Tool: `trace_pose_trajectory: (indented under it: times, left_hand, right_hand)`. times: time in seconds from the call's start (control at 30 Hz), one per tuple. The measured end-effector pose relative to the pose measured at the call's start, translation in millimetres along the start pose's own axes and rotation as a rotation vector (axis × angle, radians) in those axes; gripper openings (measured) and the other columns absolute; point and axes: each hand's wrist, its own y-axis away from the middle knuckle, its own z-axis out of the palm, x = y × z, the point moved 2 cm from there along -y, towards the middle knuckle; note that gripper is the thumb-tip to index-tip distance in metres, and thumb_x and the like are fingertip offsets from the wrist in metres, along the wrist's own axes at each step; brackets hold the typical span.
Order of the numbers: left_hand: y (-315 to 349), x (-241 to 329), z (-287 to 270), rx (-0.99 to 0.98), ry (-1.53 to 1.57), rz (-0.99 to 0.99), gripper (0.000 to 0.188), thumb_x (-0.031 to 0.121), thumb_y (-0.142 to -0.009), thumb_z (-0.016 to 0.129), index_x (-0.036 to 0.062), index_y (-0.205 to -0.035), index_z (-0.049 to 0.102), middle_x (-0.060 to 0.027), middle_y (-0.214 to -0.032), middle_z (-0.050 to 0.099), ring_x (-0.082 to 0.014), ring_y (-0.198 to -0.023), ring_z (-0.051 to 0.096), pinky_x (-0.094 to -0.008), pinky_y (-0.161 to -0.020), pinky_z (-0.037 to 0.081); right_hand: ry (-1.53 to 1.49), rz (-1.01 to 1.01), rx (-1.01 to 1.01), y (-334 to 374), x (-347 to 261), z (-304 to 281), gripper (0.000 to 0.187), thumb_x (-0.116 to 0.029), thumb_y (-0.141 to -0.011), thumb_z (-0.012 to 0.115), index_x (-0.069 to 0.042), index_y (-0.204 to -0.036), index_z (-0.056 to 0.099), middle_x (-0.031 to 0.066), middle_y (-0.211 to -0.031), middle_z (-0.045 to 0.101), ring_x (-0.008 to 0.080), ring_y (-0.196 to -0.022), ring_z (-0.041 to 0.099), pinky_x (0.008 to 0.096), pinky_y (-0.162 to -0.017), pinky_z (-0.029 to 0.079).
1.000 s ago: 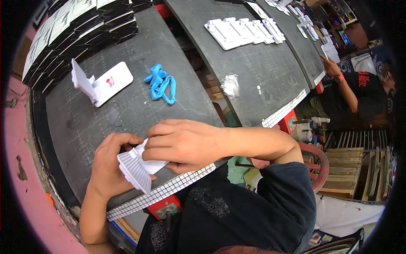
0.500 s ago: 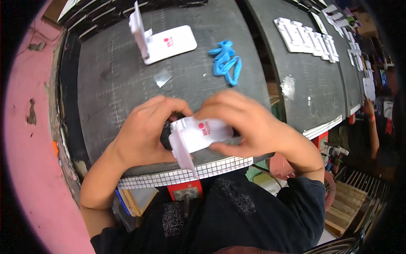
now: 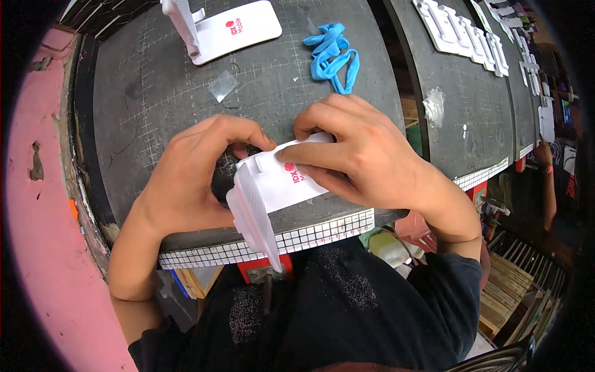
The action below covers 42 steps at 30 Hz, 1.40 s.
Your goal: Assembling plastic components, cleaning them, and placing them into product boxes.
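While the left hand [image 3: 186, 177] clasps the flap end of the white stand [image 3: 265, 186], just beyond the gridded strip [image 3: 322, 232], the right hand [image 3: 372, 152] lays fingers across its flat plate [image 3: 286, 192], any grip beneath hidden. Best play: brace that ribbed flap [image 3: 254, 211], press evenly, avoid twisting.

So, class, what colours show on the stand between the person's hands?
The stand is white with red print, seen best in the head view.

Stand [image 3: 273, 191] between left hand [image 3: 186, 177] and right hand [image 3: 365, 155]
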Motion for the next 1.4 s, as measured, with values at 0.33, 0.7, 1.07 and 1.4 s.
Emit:
trace_pose_trajectory:
  times: [0.33, 0.7, 1.07, 1.4]
  left_hand:
    - [1.4, 0.5, 6.5, 0.071, 0.126, -0.073, 0.065, 0.019, -0.067, 0.098, 0.0057, -0.122, 0.066, -0.0094, -0.115, 0.075, -0.0272, -0.098, 0.074, -0.037, -0.085, 0.06]
    - [-0.6, 0.8, 9.2, 0.105, 0.106, -0.071, 0.06, 0.015, -0.069, 0.096, 0.0052, -0.121, 0.067, -0.009, -0.114, 0.074, -0.0273, -0.097, 0.074, -0.0374, -0.085, 0.06]
    - [-1.7, 4.1, 2.6, 0.079, -0.002, 0.007, 0.06, 0.017, -0.067, 0.096, 0.0063, -0.118, 0.066, -0.0075, -0.11, 0.074, -0.0268, -0.09, 0.073, -0.038, -0.08, 0.061]
    - [-2.1, 7.3, -1.9, 0.045, -0.011, -0.03, 0.058, 0.017, -0.066, 0.097, 0.0044, -0.115, 0.067, -0.0101, -0.105, 0.072, -0.0276, -0.091, 0.073, -0.0369, -0.082, 0.061]
  right_hand:
    - [-0.026, -0.002, 0.04, -0.3, 1.9, 4.6, 0.019, -0.014, -0.083, 0.082, -0.011, -0.101, 0.077, 0.0047, -0.105, 0.064, 0.027, -0.101, 0.064, 0.0419, -0.086, 0.051]
    - [0.067, -0.046, 0.039, -4.6, 1.4, 9.8, 0.018, -0.016, -0.082, 0.081, -0.012, -0.098, 0.074, 0.0007, -0.103, 0.064, 0.024, -0.094, 0.064, 0.038, -0.08, 0.049]
    - [0.222, -0.13, 0.013, -10.1, -3.1, 20.7, 0.017, -0.021, -0.09, 0.065, -0.008, -0.099, 0.071, 0.0028, -0.1, 0.057, 0.0218, -0.096, 0.06, 0.0357, -0.081, 0.048]
    - [0.243, -0.141, -0.025, -13.9, -2.0, 23.2, 0.016, -0.021, -0.093, 0.062, -0.007, -0.094, 0.069, 0.0042, -0.095, 0.053, 0.0211, -0.094, 0.057, 0.0359, -0.081, 0.046]
